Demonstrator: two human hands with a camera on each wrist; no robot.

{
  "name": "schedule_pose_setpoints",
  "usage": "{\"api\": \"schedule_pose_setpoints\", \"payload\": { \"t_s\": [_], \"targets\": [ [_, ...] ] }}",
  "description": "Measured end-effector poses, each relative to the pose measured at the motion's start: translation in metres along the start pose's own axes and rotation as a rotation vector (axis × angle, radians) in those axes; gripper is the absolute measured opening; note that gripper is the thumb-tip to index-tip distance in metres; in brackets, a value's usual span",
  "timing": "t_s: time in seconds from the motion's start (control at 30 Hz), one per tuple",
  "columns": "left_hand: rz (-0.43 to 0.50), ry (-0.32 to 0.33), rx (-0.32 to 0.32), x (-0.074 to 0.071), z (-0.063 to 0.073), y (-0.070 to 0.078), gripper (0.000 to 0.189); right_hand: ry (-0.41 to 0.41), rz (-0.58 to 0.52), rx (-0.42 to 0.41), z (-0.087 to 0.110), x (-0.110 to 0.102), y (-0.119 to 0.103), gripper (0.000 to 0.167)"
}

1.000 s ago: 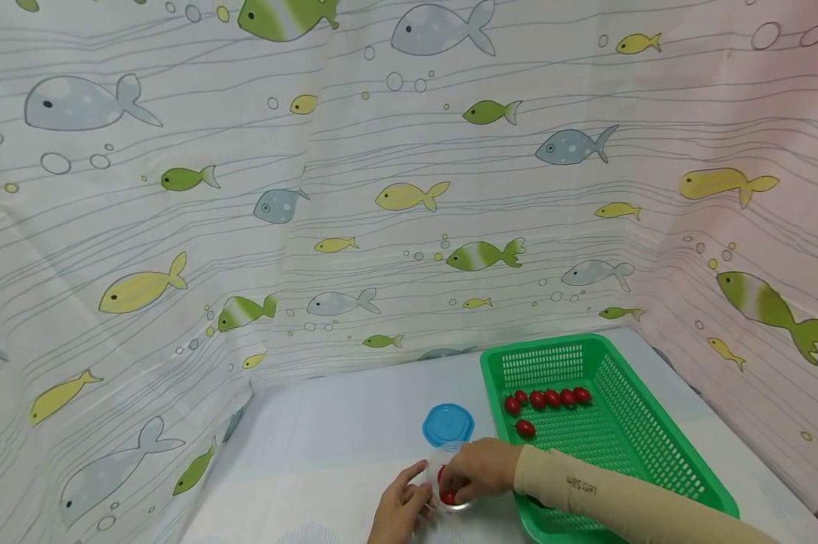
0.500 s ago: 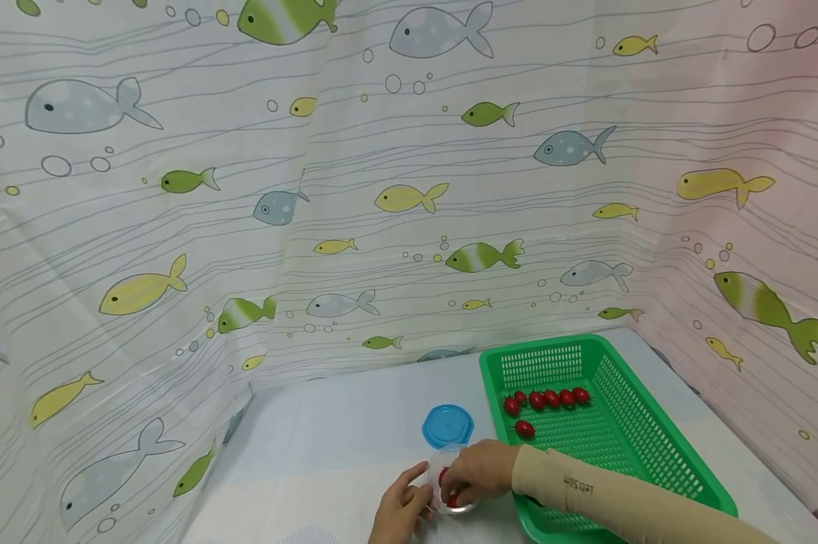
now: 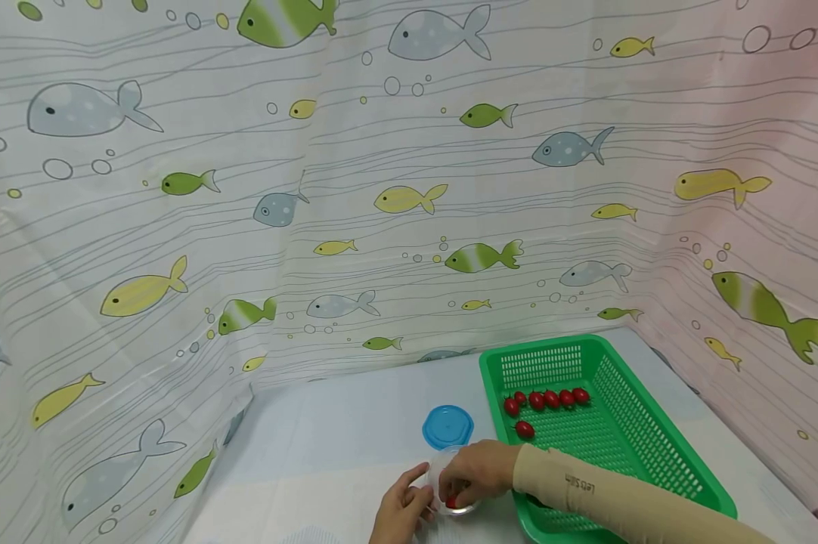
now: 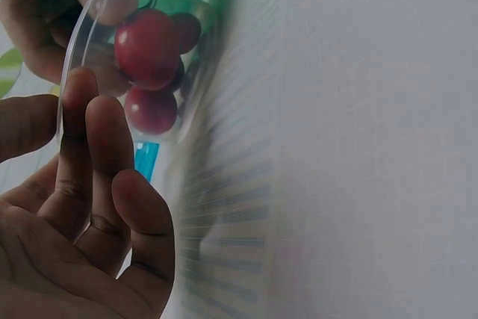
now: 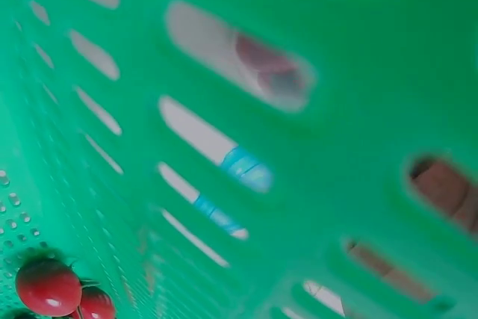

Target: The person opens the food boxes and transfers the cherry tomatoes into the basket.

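Observation:
My left hand [image 3: 398, 510] pinches the rim of a clear plastic cup [image 4: 78, 35] between thumb and fingertips, its other fingers lying along the outside. Several red cherry tomatoes [image 4: 151, 112] lie inside, seen through the cup wall in the left wrist view. From above, my right hand [image 3: 480, 472] reaches into the cup with bent fingers, a green-stemmed cherry tomato [image 4: 146, 48] between the fingertips. In the head view that hand covers most of the contents, with a bit of red showing below the fingers. The right wrist view is mostly filled by the basket's green wall [image 5: 358, 95].
A green slotted basket [image 3: 654, 423] stands to the right, under my right forearm. Several cherry tomatoes [image 3: 552, 399] line its far left part, and a single tomato [image 3: 525, 429] lies nearer. Behind the cup, a blue lid [image 3: 447, 427] rests on the table. Fish-print sheeting surrounds the table.
Less red shows beside my right fingers in the cup than a second ago. Both hands stay in nearly the same place; the lid and the basket tomatoes have not moved.

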State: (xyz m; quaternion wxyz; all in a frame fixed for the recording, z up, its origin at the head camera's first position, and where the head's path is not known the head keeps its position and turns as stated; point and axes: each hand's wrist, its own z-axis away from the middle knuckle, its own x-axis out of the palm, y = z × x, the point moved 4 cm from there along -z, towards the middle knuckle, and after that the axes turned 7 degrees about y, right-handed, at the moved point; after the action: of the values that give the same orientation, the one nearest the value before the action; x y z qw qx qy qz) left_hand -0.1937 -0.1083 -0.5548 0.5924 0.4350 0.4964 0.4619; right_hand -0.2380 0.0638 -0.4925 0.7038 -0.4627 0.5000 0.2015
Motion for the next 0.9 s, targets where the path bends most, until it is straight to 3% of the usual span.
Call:
{"api": "schedule_pose_setpoints", "payload": {
  "t_s": [0.37, 0.9],
  "targets": [
    [-0.013, -0.002, 0.006, 0.000, -0.002, -0.001, 0.056, 0.097, -0.009, -0.036, 0.001, -0.011, -0.001, 0.022],
    [-0.006, 0.008, 0.016, 0.001, 0.000, 0.002, 0.051, 0.301, -0.133, -0.043, 0.022, -0.056, 0.002, 0.023]
  ]
}}
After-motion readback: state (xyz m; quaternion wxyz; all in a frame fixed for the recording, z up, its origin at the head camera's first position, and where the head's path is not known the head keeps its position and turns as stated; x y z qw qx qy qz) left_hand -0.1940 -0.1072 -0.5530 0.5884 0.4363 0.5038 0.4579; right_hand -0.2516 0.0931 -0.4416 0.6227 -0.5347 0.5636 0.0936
